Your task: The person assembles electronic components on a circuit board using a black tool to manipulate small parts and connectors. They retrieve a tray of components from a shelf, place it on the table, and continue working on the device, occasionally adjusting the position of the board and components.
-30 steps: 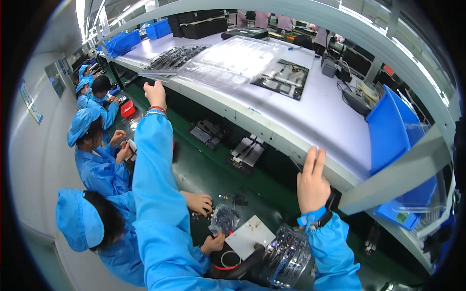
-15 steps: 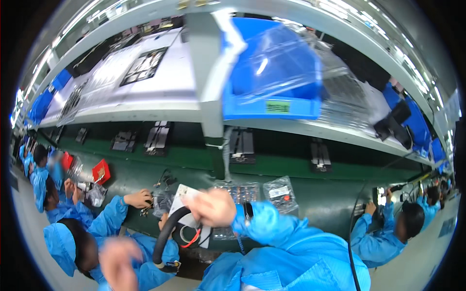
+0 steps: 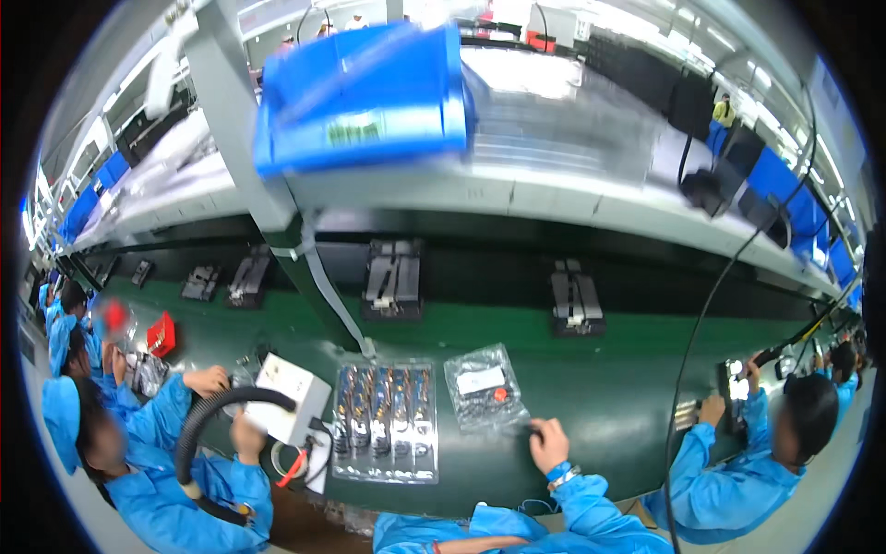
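My right hand (image 3: 551,445) is over the green bench, just right of a clear plastic bag (image 3: 486,388) with dark contents and a red spot. Its fingers are bent together around a small dark bit that I cannot name, close to the bag's lower corner. A metal band circles that wrist. At the lower edge, a strip of my left hand (image 3: 484,544) shows beyond a red band; its fingers are hidden. Left of the bag lies a clear blister tray (image 3: 385,466) with several rows of small parts.
A white box (image 3: 293,392) with a black hose (image 3: 189,443) stands left of the tray, near a co-worker (image 3: 175,485). Another co-worker (image 3: 729,471) sits at right. Flat dark devices (image 3: 394,282) line the back strip. Overhead are a shelf and blue bin (image 3: 369,102).
The view has swung rightward. My right hand has left the area by the white box and is now right of the plastic bag. A blurred hand at lower left is gone.
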Demonstrator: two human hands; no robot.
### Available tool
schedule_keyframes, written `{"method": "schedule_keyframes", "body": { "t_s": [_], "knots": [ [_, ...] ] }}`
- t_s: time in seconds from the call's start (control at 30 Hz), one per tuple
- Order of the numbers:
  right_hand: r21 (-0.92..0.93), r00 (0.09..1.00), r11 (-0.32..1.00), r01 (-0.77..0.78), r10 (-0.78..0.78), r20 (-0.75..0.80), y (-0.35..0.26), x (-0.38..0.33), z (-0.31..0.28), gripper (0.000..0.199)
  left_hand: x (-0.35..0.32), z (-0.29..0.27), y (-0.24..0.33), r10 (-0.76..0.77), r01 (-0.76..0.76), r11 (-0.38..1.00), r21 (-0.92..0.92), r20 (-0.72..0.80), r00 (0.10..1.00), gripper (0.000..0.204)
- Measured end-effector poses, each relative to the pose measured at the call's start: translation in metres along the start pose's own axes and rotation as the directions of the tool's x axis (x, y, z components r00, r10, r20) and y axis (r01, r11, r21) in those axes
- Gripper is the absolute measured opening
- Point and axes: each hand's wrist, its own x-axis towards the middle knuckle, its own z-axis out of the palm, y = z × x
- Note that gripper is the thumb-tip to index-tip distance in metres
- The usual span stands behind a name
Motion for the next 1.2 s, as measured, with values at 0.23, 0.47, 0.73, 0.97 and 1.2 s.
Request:
{"method": "schedule_keyframes", "body": {
  "t_s": [0.23,0.47,0.73,0.97,1.2],
  "knots": [
    [0.011,0.963,0.998,-0.066,0.067,-0.261,0.048,0.001,0.015,0.023,0.007,0.039,-0.122,0.236,-0.248,0.967,0.061,0.156,0.959,0.031],
    [0.052,0.983,0.998,0.032,-0.023,-0.181,0.064,0.01,0.028,0.027,0.034,0.002,-0.016,0.438,0.008,0.285,0.958,-0.138,0.889,0.024],
    [0.055,0.992,0.992,0.113,-0.11,-0.069,0.038,0.015,0.062,0.033,0.093,-0.104,-0.026,0.681,0.652,-0.108,0.751,-0.422,0.599,0.014],
    [0.151,0.967,0.979,0.138,-0.1,-0.235,0.036,0.049,0.055,0.036,0.099,-0.097,-0.034,0.743,0.503,0.009,0.864,-0.343,0.575,0.012],
    [-0.45,0.929,0.882,-0.136,-0.044,-0.368,0.1,0.138,0.018,0.046,0.113,-0.091,-0.043,0.742,0.101,0.117,0.988,-0.154,0.653,0.017]
  ]
}}
